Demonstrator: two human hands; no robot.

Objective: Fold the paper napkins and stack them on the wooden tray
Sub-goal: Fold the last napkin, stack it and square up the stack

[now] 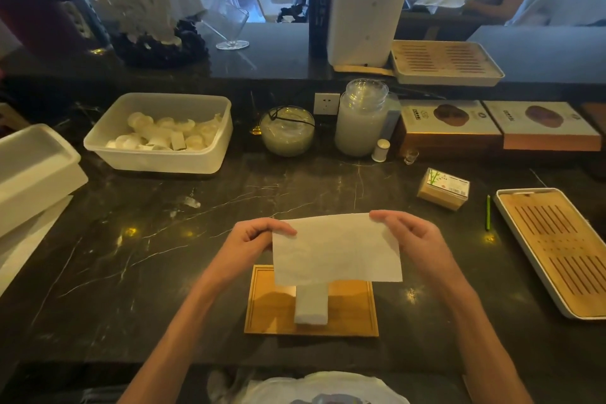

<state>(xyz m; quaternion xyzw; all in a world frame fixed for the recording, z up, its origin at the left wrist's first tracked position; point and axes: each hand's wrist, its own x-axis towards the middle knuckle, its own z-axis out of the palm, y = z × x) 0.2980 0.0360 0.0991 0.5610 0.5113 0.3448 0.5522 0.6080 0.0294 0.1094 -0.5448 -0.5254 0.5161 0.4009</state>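
Note:
I hold a white paper napkin [336, 249] spread flat in the air above the wooden tray [272, 308]. My left hand [252, 239] pinches its upper left corner and my right hand [406, 233] pinches its upper right corner. The square tray lies on the dark marble counter near the front edge. A stack of folded white napkins [311, 307] stands in the tray's middle; the held napkin hides its far end.
A slatted bamboo tea tray [557, 249] lies at the right, with a green pen [488, 211] and a toothpick box [442, 188] near it. White plastic bins [157, 154] stand left and behind; jars [360, 118] and boxes [449, 128] line the back.

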